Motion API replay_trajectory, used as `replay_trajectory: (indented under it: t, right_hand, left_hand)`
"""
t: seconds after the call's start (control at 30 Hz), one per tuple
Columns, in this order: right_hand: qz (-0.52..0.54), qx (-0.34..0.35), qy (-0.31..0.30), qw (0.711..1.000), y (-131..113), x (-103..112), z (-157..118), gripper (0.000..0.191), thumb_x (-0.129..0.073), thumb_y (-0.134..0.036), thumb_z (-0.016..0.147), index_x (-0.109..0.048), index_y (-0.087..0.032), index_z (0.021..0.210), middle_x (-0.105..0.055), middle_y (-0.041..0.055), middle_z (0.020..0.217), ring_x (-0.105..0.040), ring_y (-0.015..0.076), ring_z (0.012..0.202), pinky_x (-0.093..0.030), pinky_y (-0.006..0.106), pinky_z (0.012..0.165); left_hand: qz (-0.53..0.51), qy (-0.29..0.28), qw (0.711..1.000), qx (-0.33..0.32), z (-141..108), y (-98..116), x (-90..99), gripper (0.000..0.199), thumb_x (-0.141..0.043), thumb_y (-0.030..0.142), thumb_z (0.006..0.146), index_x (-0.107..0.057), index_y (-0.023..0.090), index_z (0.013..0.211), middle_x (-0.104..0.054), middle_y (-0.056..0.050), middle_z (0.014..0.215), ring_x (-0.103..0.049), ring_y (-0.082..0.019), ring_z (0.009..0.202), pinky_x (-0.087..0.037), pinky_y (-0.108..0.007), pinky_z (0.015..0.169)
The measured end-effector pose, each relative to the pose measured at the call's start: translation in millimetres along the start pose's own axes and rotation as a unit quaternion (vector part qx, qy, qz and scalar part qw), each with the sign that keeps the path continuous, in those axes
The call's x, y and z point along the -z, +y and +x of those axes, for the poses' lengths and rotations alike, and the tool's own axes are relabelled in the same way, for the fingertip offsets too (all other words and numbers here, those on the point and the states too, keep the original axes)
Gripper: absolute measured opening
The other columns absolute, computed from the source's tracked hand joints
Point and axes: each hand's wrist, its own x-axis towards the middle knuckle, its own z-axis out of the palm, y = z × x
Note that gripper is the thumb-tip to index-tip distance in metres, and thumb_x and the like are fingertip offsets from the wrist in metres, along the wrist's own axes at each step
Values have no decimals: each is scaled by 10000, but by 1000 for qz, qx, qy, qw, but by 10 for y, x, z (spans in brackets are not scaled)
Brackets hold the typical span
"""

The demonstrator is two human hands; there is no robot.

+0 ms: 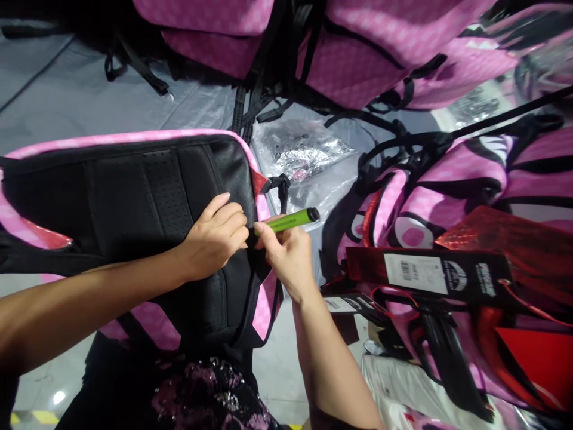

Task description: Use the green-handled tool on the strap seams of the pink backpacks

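A pink and black backpack [120, 197] lies with its padded black back panel facing up. My left hand [218, 237] rests on the panel near its right end, with its fingers curled against the edge; what they pinch, if anything, is hidden. Just to the right, my right hand [289, 251] grips a green marker [290, 221] with a black end pointing right. The marker's other end is at the backpack's edge, close to my left fingertips, where its tip is mostly hidden.
More pink backpacks [358, 60] lie across the top. Others stand at the right, with a black hang tag [474, 275] and a red sheet [537, 364] on them. A clear plastic bag [308, 149] lies on the grey cover [197, 107] beyond my hands.
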Motion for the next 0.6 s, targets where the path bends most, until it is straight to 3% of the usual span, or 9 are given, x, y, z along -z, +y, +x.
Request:
replay_trajectory:
  t: [0.6]
  right_hand:
    - [22,-19,28,999,25,-10,-44,362,-640,-496,875,-653,-157,749,-657,13,576,-595,137,487,-414,224,457]
  left_hand:
    - [10,-14,1000,0,-3,-12,2,147,-650,316,882,-600,191,821,-660,-13,920,-592,-205,1071,-392,-452,1151]
